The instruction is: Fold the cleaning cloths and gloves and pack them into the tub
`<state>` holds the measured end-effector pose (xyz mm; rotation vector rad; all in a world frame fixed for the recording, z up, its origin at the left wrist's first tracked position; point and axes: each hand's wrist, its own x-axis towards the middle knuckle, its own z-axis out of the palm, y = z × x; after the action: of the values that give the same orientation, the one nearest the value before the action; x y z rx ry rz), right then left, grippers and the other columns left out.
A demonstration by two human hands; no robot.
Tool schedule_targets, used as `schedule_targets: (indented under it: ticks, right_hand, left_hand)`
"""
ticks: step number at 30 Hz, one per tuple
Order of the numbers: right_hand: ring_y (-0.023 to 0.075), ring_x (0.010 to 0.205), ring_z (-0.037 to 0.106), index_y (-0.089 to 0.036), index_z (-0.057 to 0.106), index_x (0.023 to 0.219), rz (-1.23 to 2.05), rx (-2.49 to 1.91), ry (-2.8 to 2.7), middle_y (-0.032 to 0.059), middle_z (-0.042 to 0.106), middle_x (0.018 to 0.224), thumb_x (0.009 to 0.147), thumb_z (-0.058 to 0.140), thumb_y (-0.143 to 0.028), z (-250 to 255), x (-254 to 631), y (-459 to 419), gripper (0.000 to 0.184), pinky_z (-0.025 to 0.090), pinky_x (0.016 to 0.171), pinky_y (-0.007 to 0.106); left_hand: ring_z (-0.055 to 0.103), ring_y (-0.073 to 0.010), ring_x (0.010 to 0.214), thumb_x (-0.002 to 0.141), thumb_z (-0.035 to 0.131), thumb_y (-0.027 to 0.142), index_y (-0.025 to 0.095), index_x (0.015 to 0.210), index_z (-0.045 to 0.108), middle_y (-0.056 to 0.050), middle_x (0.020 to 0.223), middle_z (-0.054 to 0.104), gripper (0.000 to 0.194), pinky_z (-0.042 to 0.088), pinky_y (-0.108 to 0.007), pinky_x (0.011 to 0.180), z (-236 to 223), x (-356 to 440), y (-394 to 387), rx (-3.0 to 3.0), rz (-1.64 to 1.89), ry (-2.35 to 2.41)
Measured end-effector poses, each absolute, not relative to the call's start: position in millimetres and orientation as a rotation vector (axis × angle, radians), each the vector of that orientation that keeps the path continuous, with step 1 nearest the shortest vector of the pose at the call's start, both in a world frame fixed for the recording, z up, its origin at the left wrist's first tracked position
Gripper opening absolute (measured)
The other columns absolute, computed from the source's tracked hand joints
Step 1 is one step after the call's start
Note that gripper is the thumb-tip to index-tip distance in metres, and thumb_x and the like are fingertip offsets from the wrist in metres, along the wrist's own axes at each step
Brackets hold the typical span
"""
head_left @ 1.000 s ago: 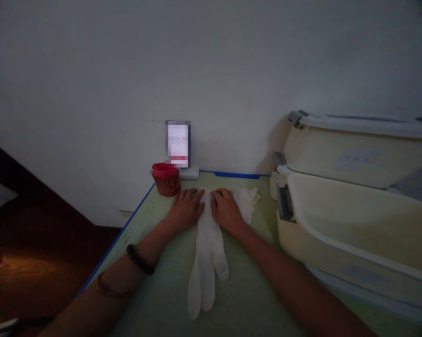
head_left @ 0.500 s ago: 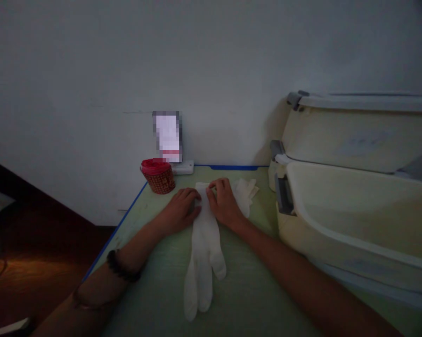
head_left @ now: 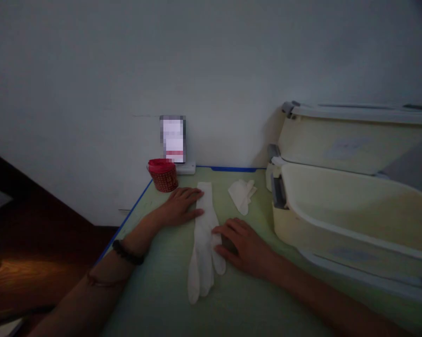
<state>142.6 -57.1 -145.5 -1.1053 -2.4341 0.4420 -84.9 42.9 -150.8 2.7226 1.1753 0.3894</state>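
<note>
A white rubber glove (head_left: 204, 234) lies flat on the green table (head_left: 239, 299), its cuff toward the wall and its fingers toward me. My left hand (head_left: 180, 206) rests flat and open on the left edge of the cuff. My right hand (head_left: 241, 244) lies lower down, fingers stretched and touching the glove's right side near the thumb. A second white glove (head_left: 241, 194) lies crumpled to the right, untouched by either hand.
A red woven cup (head_left: 163, 174) stands at the table's far left corner, beside a small white stand with a card (head_left: 173, 139) against the wall. A large cream plastic bin (head_left: 351, 210) with an open lid fills the right side. The table's blue left edge drops to a dark floor.
My right hand has slid from the glove's cuff down toward me along its right side. My left hand has stayed at the cuff. The view has shifted slightly.
</note>
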Motion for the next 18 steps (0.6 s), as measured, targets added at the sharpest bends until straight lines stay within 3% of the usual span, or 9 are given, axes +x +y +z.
schedule_targets:
  ticks: [3,7,12,18]
  right_hand:
    - [0.0205,0.092,0.048,-0.018,0.055,0.109,0.477,-1.13,-2.429,0.0072,0.057,0.095,0.083,0.051,-0.033,-144,146,-57,0.03,0.04,0.085,0.037]
    - [0.0199,0.091,0.049,-0.017,0.056,0.109,0.512,-1.106,-2.417,0.0072,0.059,0.095,0.085,0.048,-0.033,-144,145,-56,0.03,0.04,0.085,0.036]
    - [0.0176,0.093,0.053,-0.013,0.054,0.107,0.612,-1.103,-2.269,0.0087,0.061,0.099,0.09,0.037,-0.027,-143,145,-54,0.028,0.04,0.086,0.033]
    - [0.0154,0.081,0.054,-0.016,0.055,0.094,0.649,-1.24,-2.057,0.0059,0.061,0.088,0.091,0.033,-0.028,-144,142,-46,0.025,0.042,0.076,0.029]
  left_hand:
    - [0.039,-0.0291,0.119,0.082,0.046,0.049,0.02,0.128,0.045,-0.011,0.129,0.048,0.054,0.027,-0.047,0.1,-153,-87,45,2.706,0.429,1.169]
    - [0.044,-0.024,0.114,0.089,0.035,0.038,0.016,0.121,0.05,-0.014,0.123,0.049,0.043,0.033,-0.04,0.097,-156,-86,49,2.633,0.57,1.225]
    - [0.055,-0.0202,0.09,0.087,0.037,0.035,0.013,0.105,0.059,-0.011,0.095,0.059,0.036,0.043,-0.034,0.085,-152,-77,56,2.509,0.714,1.358]
    - [0.056,-0.0219,0.078,0.085,0.038,0.035,0.011,0.109,0.059,-0.01,0.083,0.06,0.04,0.044,-0.037,0.077,-156,-63,75,2.37,0.782,1.596]
